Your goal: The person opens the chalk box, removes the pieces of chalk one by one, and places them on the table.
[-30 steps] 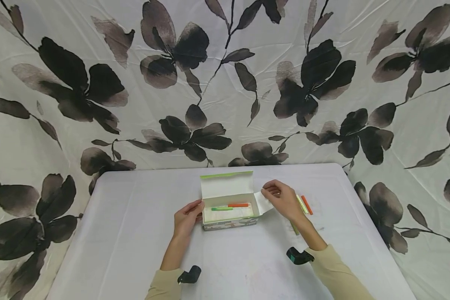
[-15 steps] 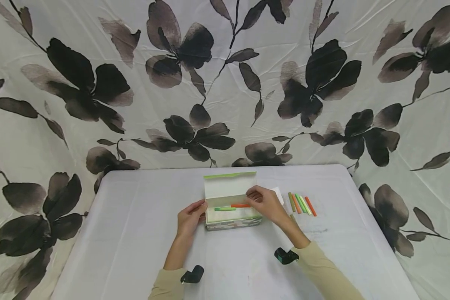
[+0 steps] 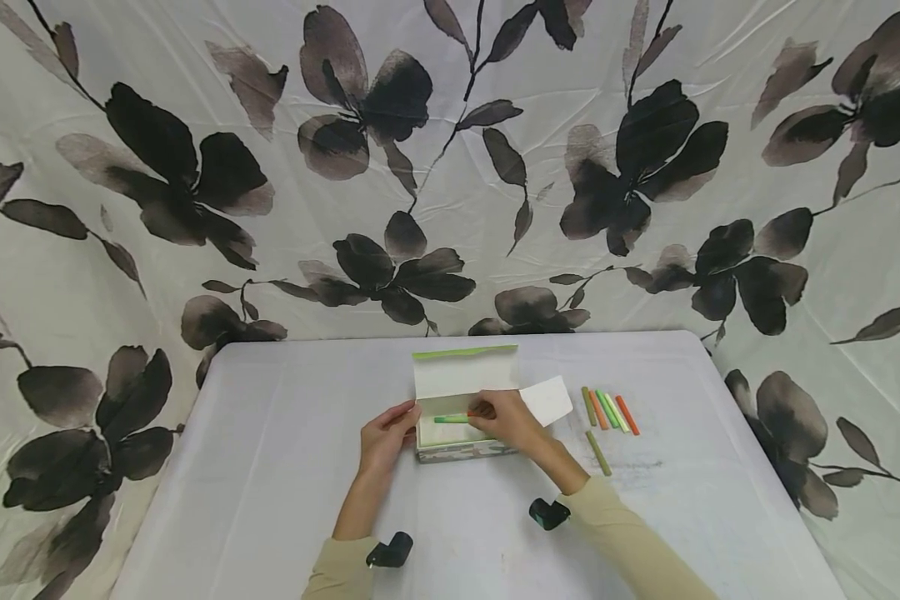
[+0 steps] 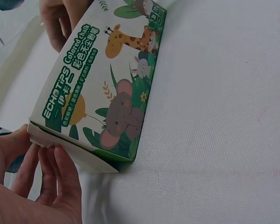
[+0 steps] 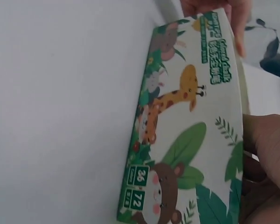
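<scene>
A white and green box of colored chalk (image 3: 465,451), printed with animals, stands with its lid (image 3: 467,371) raised at the back. My left hand (image 3: 384,442) holds the box's left end, thumb at the top edge and fingers at the end flap (image 4: 74,151). Inside lies a green chalk stick (image 3: 450,419). My right hand (image 3: 512,421) reaches into the box, its fingers curled about an orange chalk stick (image 3: 471,414) that they mostly hide. The right wrist view shows that hand (image 5: 270,158) behind the box wall, fingertips out of sight.
Right of the box, its white side flap (image 3: 547,401) sticks outward. Beyond it several chalk sticks lie side by side, among them a red-orange stick (image 3: 627,415). An olive stick (image 3: 598,452) lies nearer on the white tablecloth (image 3: 285,467). A floral cloth (image 3: 390,183) hangs behind.
My right hand has moved left from the right side flap into the box, down onto the orange chalk stick. The left hand keeps its hold on the box's left end.
</scene>
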Demonstrator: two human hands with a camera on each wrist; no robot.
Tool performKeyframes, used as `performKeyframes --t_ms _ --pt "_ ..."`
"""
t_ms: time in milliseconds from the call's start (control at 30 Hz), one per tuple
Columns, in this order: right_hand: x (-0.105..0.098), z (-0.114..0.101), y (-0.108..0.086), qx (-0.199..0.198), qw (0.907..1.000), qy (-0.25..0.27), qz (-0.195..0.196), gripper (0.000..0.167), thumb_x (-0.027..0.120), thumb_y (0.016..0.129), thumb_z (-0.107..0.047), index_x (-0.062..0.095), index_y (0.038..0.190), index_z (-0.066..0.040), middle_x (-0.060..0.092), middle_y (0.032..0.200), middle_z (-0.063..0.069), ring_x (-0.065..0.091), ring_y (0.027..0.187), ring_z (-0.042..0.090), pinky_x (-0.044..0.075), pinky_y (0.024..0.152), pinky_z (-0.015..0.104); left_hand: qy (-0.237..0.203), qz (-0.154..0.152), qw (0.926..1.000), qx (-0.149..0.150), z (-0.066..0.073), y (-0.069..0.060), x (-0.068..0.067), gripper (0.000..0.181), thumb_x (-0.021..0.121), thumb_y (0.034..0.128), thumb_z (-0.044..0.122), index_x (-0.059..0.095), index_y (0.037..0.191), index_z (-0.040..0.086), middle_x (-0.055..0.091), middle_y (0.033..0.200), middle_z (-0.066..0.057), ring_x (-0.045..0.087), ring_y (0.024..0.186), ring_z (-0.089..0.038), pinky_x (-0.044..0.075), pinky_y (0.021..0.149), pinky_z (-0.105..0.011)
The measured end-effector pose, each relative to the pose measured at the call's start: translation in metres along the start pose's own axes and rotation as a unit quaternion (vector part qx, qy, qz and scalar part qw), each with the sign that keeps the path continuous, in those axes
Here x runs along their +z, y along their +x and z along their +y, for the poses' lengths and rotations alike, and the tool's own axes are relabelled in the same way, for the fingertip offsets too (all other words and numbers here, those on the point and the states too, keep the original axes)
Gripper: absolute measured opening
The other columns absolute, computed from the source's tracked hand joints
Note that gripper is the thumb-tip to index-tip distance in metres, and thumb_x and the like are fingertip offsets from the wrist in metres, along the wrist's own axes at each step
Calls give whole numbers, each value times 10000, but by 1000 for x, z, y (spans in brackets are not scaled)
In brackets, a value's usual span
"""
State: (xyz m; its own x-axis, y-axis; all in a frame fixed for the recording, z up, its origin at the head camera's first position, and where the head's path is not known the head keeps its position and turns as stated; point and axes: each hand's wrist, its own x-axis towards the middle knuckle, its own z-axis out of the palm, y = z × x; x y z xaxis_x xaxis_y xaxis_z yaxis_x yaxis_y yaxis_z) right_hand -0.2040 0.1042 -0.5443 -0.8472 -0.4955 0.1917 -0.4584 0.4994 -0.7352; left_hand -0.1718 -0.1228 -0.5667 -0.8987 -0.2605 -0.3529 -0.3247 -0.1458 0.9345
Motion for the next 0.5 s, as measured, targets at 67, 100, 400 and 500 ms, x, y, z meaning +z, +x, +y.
performKeyframes --t_ms 67,100,400,500 --pt "4 0 3 -10 9998 -173 -66 147 768 875 57 708 1005 87 726 943 181 706 855 279 587 752 292 -11 -9 10000 4 0 0 0 395 798 919 178 706 1236 -38 756 1016 -58 693 820 -165 552 663 -208" --pt "6 -1 4 20 9995 -279 -129 144 772 872 53 713 1001 76 726 943 168 699 853 266 582 751 296 -17 -12 10000 6 1 0 1 394 797 919 178 706 1236 -39 757 1018 -59 688 808 -152 552 662 -208" --pt "12 -10 14 300 9934 -854 -708 207 757 878 42 727 1083 51 736 1042 160 697 959 290 571 862 439 88 10 10000 -36 2 0 0 379 792 923 179 714 1236 -19 759 1067 -98 692 832 -178 547 660 -206" --pt "13 -15 17 418 9900 -991 -917 237 744 877 62 723 1112 50 735 1073 161 694 1001 297 561 903 450 121 24 9999 -61 2 0 0 371 790 924 179 718 1233 -12 756 1078 -108 695 866 -198 549 664 -205"
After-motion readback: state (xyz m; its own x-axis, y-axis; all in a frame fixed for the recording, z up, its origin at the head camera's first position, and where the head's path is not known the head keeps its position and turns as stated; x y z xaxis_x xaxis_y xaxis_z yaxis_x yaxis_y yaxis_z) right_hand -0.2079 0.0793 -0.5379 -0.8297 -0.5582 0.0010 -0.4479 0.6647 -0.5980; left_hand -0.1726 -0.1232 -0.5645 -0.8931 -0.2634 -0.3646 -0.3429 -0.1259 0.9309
